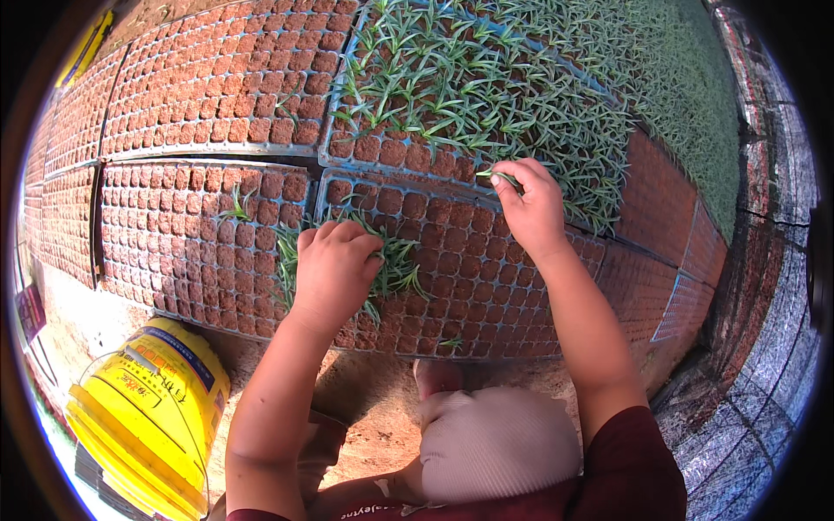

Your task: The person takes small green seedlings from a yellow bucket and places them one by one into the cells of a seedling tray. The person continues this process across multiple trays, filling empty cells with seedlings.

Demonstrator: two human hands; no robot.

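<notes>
A small green seedling point(485, 174) is pinched between the thumb and forefinger of my right hand point(535, 211). This hand hovers over the seam between two blue plug trays, by the front edge of the planted tray point(335, 148). My left hand point(335, 270) rests on a loose heap of seedlings point(397, 260). Its fingertips are hidden, so whether it grips any is unclear. The heap lies across the near soil-filled tray point(469, 260) and the tray left of it point(169, 241). Single seedlings lie apart on the left tray and near the front edge.
More soil-filled trays point(221, 78) stretch to the left. Dense rows of seedlings point(677, 111) extend to the back right. A yellow bucket point(156, 391) bearing writing lies tilted on the ground at the lower left. Dark netting or sheeting point(762, 365) runs along the right side.
</notes>
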